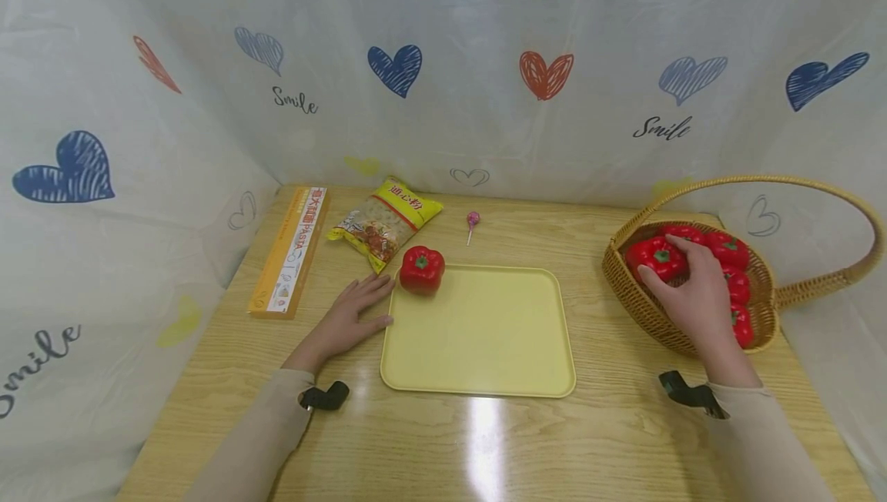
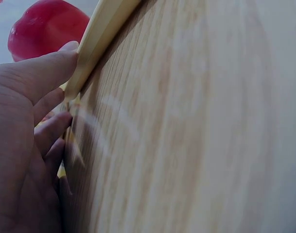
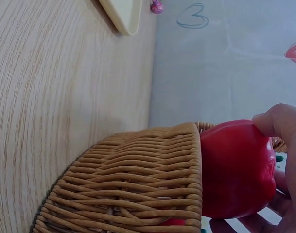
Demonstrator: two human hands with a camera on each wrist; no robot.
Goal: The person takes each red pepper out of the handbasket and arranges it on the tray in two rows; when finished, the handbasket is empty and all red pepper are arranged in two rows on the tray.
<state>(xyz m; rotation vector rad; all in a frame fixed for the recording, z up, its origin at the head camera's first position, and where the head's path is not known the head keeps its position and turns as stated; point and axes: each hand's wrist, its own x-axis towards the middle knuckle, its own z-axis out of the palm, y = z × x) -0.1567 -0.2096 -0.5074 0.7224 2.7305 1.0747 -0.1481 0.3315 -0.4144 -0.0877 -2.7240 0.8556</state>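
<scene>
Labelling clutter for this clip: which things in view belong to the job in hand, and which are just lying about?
Apparently in the job:
- held pepper, in the right grip
- wicker basket
- other peppers in it
- yellow tray, left grip at its edge
- corner pepper on the tray

Just lying about:
- pasta box
- yellow food packet
- lollipop

glossy pepper [image 3: 237, 170], rough wicker basket [image 3: 128, 179], smooth plastic-looking tray [image 1: 478, 336]
</scene>
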